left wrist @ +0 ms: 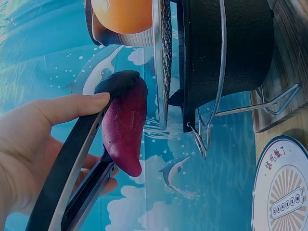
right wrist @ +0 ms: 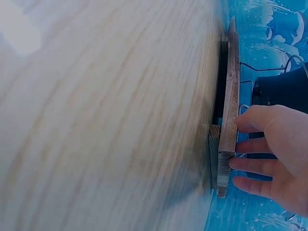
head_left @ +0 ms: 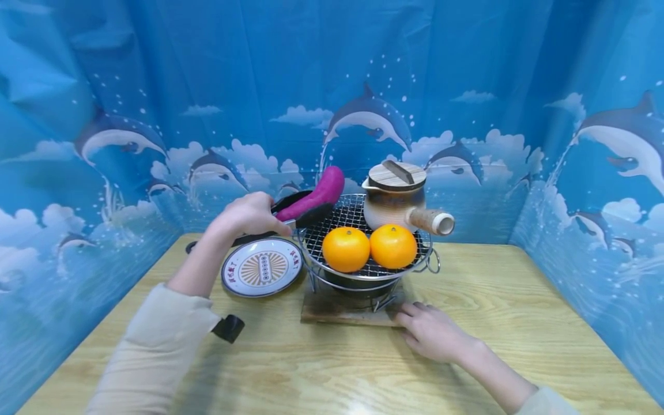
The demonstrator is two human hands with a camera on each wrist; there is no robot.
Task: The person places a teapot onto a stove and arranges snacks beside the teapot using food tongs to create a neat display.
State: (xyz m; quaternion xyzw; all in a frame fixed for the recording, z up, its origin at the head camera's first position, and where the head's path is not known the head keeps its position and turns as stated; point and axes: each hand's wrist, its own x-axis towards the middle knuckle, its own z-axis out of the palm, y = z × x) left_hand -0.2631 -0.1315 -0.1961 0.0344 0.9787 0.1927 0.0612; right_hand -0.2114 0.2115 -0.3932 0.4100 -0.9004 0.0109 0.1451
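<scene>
My left hand (head_left: 251,213) grips a pair of black-and-silver tongs (left wrist: 72,163). Between the tongs' dark tips is a purple sweet potato (head_left: 316,195), raised over the left edge of a round wire grill (head_left: 353,210). Two oranges (head_left: 346,249) sit at the grill's front. Behind them stands a clay teapot (head_left: 391,210) with a wooden lid and a side handle. Under the grill, a black stove (left wrist: 226,48) in a wire stand rests on a wooden board (head_left: 342,314). The fingers of my right hand (head_left: 433,333) touch that board's right end, fairly straight and holding nothing.
A white plate (head_left: 236,276) with a printed sunburst lies left of the stove. Wire loops (head_left: 434,262) stick out at the grill's right. Blue dolphin-print curtains (head_left: 311,69) enclose the wood-grain table (head_left: 493,300) at the back and sides. A black piece (head_left: 228,328) hangs by the left sleeve.
</scene>
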